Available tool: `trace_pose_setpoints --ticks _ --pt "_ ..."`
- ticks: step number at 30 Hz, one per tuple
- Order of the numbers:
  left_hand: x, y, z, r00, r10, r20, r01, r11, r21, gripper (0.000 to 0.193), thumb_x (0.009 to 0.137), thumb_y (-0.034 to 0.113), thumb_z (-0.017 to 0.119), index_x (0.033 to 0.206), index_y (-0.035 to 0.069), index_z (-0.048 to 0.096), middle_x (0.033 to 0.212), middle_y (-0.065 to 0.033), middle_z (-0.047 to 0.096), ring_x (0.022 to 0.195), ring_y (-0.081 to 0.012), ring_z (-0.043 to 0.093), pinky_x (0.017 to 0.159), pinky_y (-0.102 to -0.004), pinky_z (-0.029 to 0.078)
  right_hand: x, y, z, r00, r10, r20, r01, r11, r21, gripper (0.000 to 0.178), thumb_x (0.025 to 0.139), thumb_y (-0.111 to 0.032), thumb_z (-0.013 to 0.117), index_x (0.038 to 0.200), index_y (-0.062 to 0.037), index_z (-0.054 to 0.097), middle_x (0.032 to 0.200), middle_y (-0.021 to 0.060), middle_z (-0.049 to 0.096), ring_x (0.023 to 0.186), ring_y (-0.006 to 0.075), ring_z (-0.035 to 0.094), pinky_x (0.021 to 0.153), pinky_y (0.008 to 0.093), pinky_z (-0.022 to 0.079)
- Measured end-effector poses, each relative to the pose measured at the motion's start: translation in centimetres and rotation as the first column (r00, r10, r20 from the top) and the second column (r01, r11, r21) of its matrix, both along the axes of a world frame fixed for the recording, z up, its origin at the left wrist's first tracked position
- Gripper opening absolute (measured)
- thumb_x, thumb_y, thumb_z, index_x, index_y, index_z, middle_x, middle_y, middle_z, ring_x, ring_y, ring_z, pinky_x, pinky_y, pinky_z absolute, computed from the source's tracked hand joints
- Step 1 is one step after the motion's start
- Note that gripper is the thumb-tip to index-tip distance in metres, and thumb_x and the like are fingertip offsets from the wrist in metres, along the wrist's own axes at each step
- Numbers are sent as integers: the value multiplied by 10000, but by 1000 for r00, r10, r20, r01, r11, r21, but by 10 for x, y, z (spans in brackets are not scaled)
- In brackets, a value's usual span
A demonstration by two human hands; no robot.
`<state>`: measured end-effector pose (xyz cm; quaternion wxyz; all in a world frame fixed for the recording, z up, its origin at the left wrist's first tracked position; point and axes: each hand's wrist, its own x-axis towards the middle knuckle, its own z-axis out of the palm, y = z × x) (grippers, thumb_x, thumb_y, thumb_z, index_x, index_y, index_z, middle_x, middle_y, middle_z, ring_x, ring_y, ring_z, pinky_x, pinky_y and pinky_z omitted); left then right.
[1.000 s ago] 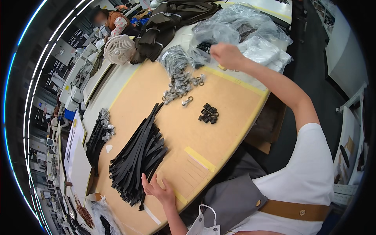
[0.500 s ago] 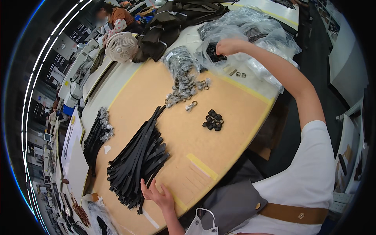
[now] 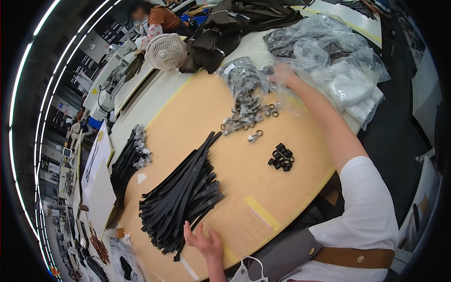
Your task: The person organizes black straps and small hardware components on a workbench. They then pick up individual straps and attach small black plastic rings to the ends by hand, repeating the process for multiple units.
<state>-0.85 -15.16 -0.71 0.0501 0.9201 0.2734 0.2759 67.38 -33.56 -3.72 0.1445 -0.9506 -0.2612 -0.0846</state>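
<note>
My left hand (image 3: pixel 205 240) hovers by the lower right end of a fanned bundle of black straps (image 3: pixel 183 195), its fingers apart and holding nothing. Stretched far out, my right hand (image 3: pixel 283 75) is at the mouth of a clear plastic bag (image 3: pixel 310 61); clear film and blur hide its fingers. Left of that hand, another clear bag (image 3: pixel 239 75) spills wrapped metal ring pieces (image 3: pixel 246 110) onto the table. One wrapped ring piece (image 3: pixel 255 136) lies apart from them. A small pile of black loops (image 3: pixel 281 157) rests to the right of the straps.
A second strap bundle (image 3: pixel 127 164) with wrapped ends lies at the left. Across the table stand a white fan (image 3: pixel 166 51) and stacked dark fabric pieces (image 3: pixel 206 44). A person (image 3: pixel 162 21) sits beyond. Yellow tape (image 3: pixel 263 213) marks the tan tabletop (image 3: pixel 225 174).
My right hand has dropped from above the bag opening to lower at its edge, behind film. My left hand stays by the straps. The whole view has shifted, moving things rightward.
</note>
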Motion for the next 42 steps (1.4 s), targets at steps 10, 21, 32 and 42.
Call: trace_pose_setpoints --ticks 10,21,32,42 --pt "1 2 2 999 -36 -7 36 999 -19 411 828 1 682 1232 -28 609 1567 -308 382 1437 -479 371 1130 -578 278 -30 2 32 995 92 37 -90 995 -50 454 951 -449 639 1260 -127 722 1169 238 723 1106 415 698 967 497 563" --pt "14 8 2 996 -66 59 68 997 -33 383 845 40 687 1220 -30 643 1575 -299 398 1443 -467 384 1154 -590 269 5 -41 42 984 162 73 -162 987 -2 436 975 -405 582 1191 -53 720 1124 264 727 1072 448 692 953 517 542" --pt "6 3 2 998 -28 60 32 997 -67 387 844 30 692 1225 -24 654 1586 -261 408 1457 -442 375 1177 -567 265 -271 -81 127 879 419 -230 -192 750 632 236 980 -232 691 1044 -5 710 845 104 709 729 160 624 690 321 513" --pt "4 1 5 994 -76 75 79 996 -42 383 851 21 696 1225 -40 648 1588 -264 399 1463 -451 366 1181 -552 274 -321 -54 38 808 565 164 -580 717 386 114 892 -245 763 909 -137 731 861 51 649 893 237 646 734 384 546"
